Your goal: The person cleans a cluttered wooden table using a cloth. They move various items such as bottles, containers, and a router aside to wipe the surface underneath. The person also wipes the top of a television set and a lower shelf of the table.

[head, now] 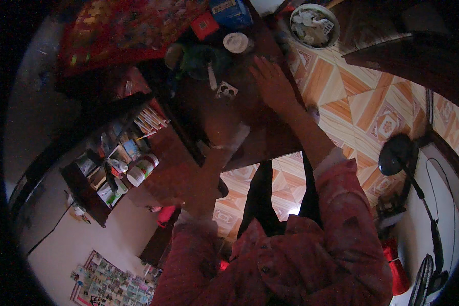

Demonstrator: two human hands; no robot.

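Observation:
Over the dark wooden tabletop point(279, 132), near its front edge, my left hand point(220, 128) is blurred. A pale flat strip point(241, 135) shows beside its wrist; whether the fingers hold anything cannot be told. My right hand point(269, 78) rests palm down near the table's right edge, fingers spread, with nothing in it. Just beyond its fingertips stands a white-lidded round container point(236, 42). Between the hands and the far side lie a small pale card with dark round spots point(227, 90) and a pale slender handle point(212, 77), next to a dim greenish object point(201, 61).
A red box point(204, 25) and a blue box point(231, 13) stand at the back. On the left, a wooden shelf point(88, 195) holds bottles and small packs. A bin with rubbish point(314, 26) stands on the tiled floor at the upper right; a standing fan point(428, 214) is at the right.

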